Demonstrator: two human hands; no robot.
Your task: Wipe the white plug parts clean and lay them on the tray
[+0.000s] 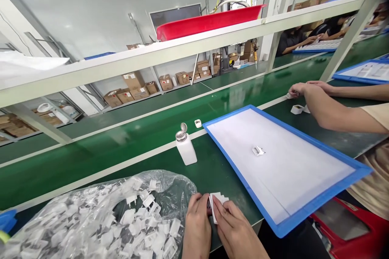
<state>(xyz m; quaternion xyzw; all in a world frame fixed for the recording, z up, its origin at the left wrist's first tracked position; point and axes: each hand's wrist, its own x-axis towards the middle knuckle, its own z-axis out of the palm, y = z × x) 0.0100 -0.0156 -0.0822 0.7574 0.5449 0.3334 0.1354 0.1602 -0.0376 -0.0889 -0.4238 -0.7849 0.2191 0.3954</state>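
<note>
Near the bottom centre, my left hand (197,222) is closed on a small white plug housing, which is mostly hidden by the fingers. A dark patch shows on it between the hands. My right hand (232,226) is closed beside it, pinching a folded white cloth (219,197) against the housing. To the left, a clear plastic bag (91,198) lies spread with many loose white plug housings (148,200). A white pump bottle (186,149) with its metal lid raised stands just beyond my hands. One white part (258,151) rests on the blue-rimmed white tray (243,178).
A small white housing (197,123) sits on the green conveyor belt (146,129). At right, a co-worker's hands (300,89) work near another housing (297,109). A shelf rail (188,50) with a red bin (209,22) crosses above. A blue object (7,220) lies far left.
</note>
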